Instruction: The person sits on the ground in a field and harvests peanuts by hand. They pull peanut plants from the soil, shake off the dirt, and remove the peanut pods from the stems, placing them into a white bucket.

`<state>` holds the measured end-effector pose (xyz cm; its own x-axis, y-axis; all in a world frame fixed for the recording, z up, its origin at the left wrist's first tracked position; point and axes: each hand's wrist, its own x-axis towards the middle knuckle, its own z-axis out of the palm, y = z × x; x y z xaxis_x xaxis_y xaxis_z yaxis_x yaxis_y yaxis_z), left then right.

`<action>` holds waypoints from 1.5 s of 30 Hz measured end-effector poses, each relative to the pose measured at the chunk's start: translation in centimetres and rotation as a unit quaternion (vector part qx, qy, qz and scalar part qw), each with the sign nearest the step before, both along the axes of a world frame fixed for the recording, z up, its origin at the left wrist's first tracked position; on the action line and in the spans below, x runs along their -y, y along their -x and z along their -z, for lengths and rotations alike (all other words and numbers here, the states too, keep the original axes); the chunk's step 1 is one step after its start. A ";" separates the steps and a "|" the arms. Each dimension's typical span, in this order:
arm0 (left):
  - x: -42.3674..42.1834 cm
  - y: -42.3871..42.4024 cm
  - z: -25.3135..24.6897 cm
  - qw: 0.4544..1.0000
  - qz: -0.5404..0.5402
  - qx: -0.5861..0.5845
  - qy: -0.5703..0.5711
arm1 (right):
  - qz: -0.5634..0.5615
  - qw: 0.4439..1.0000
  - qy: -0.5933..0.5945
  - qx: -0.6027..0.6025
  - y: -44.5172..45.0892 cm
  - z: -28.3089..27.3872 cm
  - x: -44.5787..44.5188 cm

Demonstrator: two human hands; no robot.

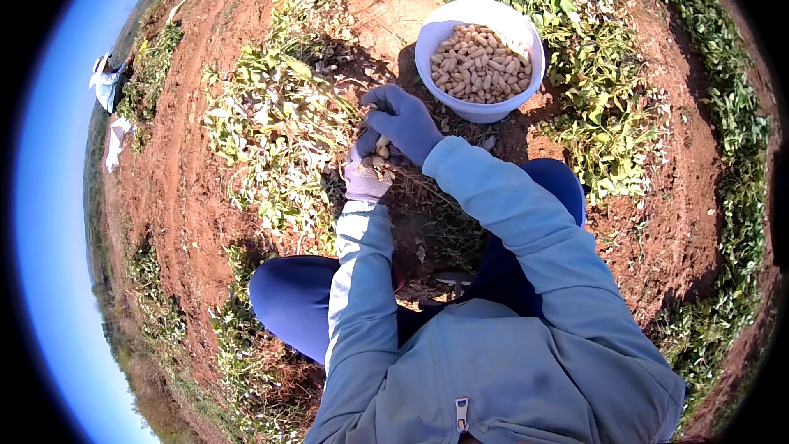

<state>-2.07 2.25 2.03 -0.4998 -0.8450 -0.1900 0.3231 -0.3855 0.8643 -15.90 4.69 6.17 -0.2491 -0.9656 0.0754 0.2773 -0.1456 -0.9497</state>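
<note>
My left hand (368, 174), in a light knit glove with a darker palm, is closed around the stems and roots of an uprooted peanut plant. Unshelled peanuts (383, 149) hang at its base, between my two hands. My right hand (404, 123), in a grey-blue glove, touches the plant just above the left one, its fingers bent; whether they pinch a pod is hidden. The leafy tops (277, 129) spread to the left. A white plastic bucket (481, 112), partly filled with unshelled peanuts (479, 65), stands on the soil just beyond my right hand.
Rows of pulled peanut plants (601, 92) lie on reddish soil (672, 216) at both sides. My bent knees flank the work area. Far off at the left, a person (107, 83) in a light hat crouches by plants, near a white sack (117, 143).
</note>
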 end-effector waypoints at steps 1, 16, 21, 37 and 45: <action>-0.6 0.3 -0.8 0.999 -0.029 0.002 -0.044 | 0.066 0.994 0.018 -0.089 -0.5 -0.6 -0.1; -3.1 4.7 -3.0 0.988 -0.073 -0.138 -0.014 | 0.211 0.976 -0.061 -0.012 3.0 -0.9 2.5; -1.9 1.1 -2.5 0.968 0.039 -0.223 -0.105 | 0.357 0.894 -0.075 -0.259 9.7 -2.9 2.0; 0.2 -3.3 0.7 0.983 0.050 -0.106 -0.138 | -0.135 0.955 -0.035 -0.264 1.9 -2.3 -1.2; 0.1 -1.5 1.5 0.916 0.074 0.215 0.331 | 0.004 0.957 -0.139 -0.255 0.9 -0.1 -0.8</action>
